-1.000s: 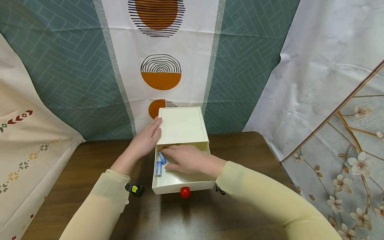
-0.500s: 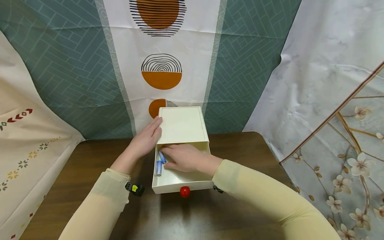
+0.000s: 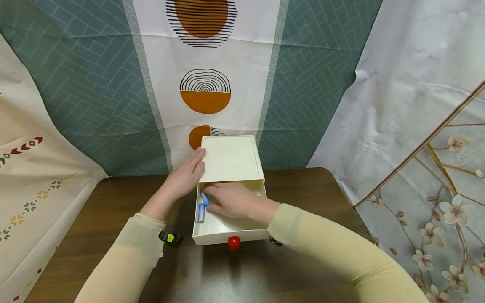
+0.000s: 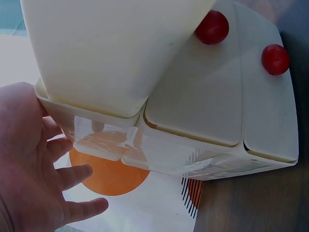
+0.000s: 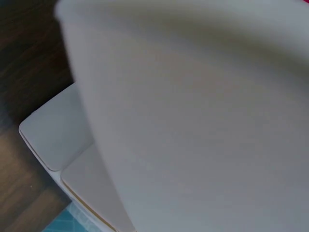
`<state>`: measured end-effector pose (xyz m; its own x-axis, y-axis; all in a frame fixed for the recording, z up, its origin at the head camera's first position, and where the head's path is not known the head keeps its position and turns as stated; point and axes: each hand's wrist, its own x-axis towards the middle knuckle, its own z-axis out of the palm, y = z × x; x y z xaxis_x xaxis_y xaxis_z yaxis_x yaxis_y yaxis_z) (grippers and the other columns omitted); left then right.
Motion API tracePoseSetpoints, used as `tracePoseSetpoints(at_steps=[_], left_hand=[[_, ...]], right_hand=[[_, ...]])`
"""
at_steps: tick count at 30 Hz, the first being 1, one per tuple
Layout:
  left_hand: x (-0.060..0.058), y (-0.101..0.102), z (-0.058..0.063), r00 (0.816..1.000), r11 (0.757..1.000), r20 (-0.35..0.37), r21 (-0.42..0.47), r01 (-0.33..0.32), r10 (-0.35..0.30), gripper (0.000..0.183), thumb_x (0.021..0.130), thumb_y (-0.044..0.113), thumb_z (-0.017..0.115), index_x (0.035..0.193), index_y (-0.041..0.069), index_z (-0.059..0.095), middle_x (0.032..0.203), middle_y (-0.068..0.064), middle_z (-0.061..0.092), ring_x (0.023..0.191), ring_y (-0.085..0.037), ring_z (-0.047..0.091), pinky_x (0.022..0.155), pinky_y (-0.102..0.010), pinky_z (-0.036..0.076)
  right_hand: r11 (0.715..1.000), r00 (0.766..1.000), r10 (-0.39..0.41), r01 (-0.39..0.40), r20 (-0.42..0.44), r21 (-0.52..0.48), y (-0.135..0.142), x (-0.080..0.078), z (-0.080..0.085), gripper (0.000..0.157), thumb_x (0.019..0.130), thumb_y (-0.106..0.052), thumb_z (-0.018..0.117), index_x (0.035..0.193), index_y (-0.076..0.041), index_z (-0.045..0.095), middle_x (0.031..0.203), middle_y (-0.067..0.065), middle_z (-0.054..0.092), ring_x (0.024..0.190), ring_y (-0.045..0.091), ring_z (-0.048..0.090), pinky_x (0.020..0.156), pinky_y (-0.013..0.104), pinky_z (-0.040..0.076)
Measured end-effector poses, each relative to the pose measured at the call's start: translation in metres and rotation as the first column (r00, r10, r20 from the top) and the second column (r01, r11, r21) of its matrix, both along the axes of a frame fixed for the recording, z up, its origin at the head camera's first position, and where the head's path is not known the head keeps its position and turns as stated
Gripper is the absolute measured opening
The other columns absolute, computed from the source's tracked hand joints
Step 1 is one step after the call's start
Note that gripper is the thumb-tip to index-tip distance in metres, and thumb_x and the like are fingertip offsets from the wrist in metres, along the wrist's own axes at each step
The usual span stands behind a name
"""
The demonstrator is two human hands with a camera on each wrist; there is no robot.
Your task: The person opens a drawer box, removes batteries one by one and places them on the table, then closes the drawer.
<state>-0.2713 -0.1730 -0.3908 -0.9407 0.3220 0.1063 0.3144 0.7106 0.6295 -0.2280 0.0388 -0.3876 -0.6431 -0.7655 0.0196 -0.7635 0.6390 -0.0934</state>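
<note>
A small white drawer cabinet [image 3: 231, 158] stands on the table with its top drawer [image 3: 227, 233] pulled out; a red knob [image 3: 233, 243] is on the drawer front. My left hand [image 3: 185, 174] rests against the cabinet's left side, fingers extended, as the left wrist view also shows. My right hand [image 3: 235, 201] reaches into the drawer from the right. Two small blue cylinders lie at the drawer's left: an upper tilted cylinder [image 3: 205, 199] and a lower upright-lying cylinder [image 3: 201, 213]. Right thumb and fingertips are right at the upper one; I cannot tell whether they pinch it.
Below the pulled-out drawer, a middle drawer [image 4: 198, 92] and a bottom drawer [image 4: 270, 101] are closed, each with a red knob. The brown wooden table [image 3: 295, 261] extends around the cabinet. A patterned curtain [image 3: 310, 84] hangs behind it.
My right hand has shifted slightly left in the drawer, its thumb now closer to the upper blue cylinder. The left hand, cabinet and drawer stay in place.
</note>
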Motion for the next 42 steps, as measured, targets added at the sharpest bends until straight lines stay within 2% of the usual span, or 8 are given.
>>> tracePoseSetpoints(at_steps=[12,24,32,42], left_hand=[[0.001,0.002,0.001,1.0,1.0,-0.007,-0.004,-0.003,0.003,0.064,0.12,0.039,0.028,0.177,0.011,0.025,0.185,-0.005,0.014,0.17,-0.028,0.013,0.135,-0.055,0.016],[0.002,0.001,0.002,1.0,1.0,-0.002,-0.009,-0.005,0.005,0.063,0.12,0.04,0.027,0.177,0.012,0.024,0.185,-0.006,0.013,0.17,-0.029,0.013,0.134,-0.058,0.016],[0.002,0.002,0.001,1.0,1.0,0.013,-0.01,-0.019,0.019,0.064,0.12,0.041,0.028,0.178,0.013,0.023,0.185,-0.003,0.012,0.17,-0.027,0.012,0.135,-0.057,0.015],[0.001,0.003,0.001,1.0,1.0,-0.004,-0.004,-0.019,0.019,0.064,0.12,0.041,0.027,0.177,0.013,0.025,0.185,-0.005,0.013,0.17,-0.029,0.013,0.135,-0.057,0.016]], right_hand=[[0.999,0.999,-0.004,0.006,0.051,-0.045,0.007,0.004,0.002,0.055,0.103,-0.041,0.08,0.149,-0.013,0.069,0.145,0.001,0.071,0.132,0.016,0.066,0.114,0.033,0.051],[0.995,0.998,0.016,-0.011,0.057,-0.099,0.022,0.014,0.003,0.054,0.099,-0.04,0.085,0.144,-0.014,0.073,0.137,-0.001,0.074,0.126,0.014,0.068,0.112,0.031,0.053],[0.989,0.996,0.013,-0.001,0.085,-0.149,0.032,0.024,0.012,0.053,0.099,-0.039,0.086,0.144,-0.014,0.072,0.136,-0.002,0.075,0.121,0.013,0.069,0.107,0.031,0.055],[0.97,0.994,0.022,0.005,0.108,-0.242,0.047,0.033,0.026,0.048,0.097,-0.035,0.088,0.139,-0.014,0.075,0.131,-0.004,0.076,0.118,0.015,0.071,0.104,0.032,0.057]])
